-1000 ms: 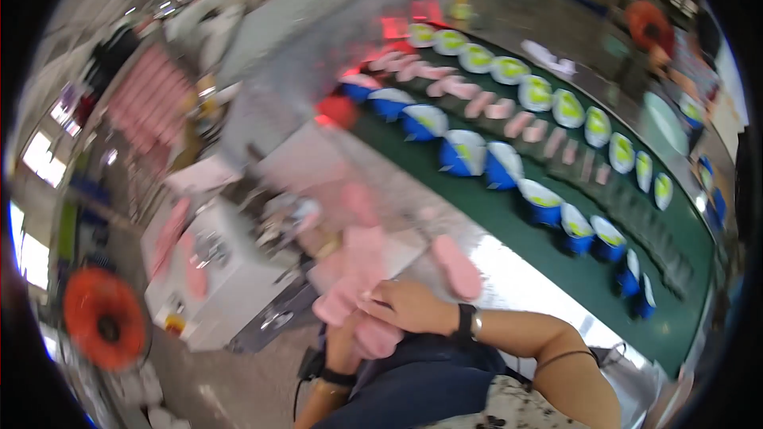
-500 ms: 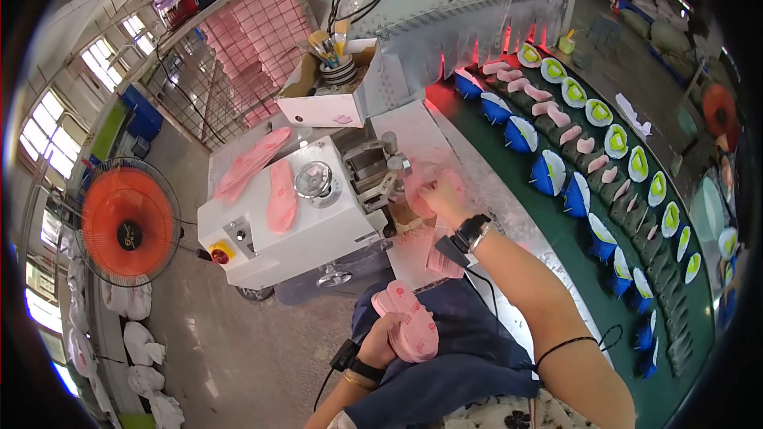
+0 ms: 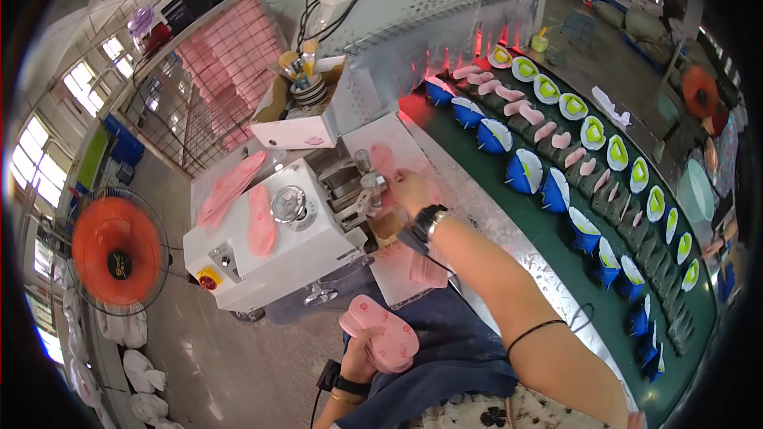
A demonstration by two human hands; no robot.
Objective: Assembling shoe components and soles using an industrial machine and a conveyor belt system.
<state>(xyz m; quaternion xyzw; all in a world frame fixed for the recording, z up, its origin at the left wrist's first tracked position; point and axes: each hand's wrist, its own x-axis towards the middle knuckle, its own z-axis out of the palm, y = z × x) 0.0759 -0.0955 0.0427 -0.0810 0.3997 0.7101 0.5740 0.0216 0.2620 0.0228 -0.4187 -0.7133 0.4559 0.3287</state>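
My left hand (image 3: 359,359) is closed around a stack of pink insoles (image 3: 389,338) with small red prints, held over my lap. My right hand (image 3: 411,192) is at the rollers (image 3: 370,179) of a white tabletop machine (image 3: 278,250). Its fingers pinch a single pink insole (image 3: 383,159), which stands up beside the rollers and is partly blurred. Another pile of pink insoles (image 3: 427,270) lies on the metal table below my right wrist. One pink insole (image 3: 261,221) rests on top of the machine, near its round dial (image 3: 288,202).
Overlapping pink insoles (image 3: 230,189) lie behind the machine. A white box (image 3: 298,123) holds brushes. To the right, a green conveyor (image 3: 509,199) carries blue-and-white shoe uppers, pink pieces and dark shoe parts. An orange fan (image 3: 119,250) stands at the left.
The whole view has shifted, so the scene sits further left and somewhat lower. My right hand has turned the pink insole upright beside the rollers. The left hand keeps its stack.
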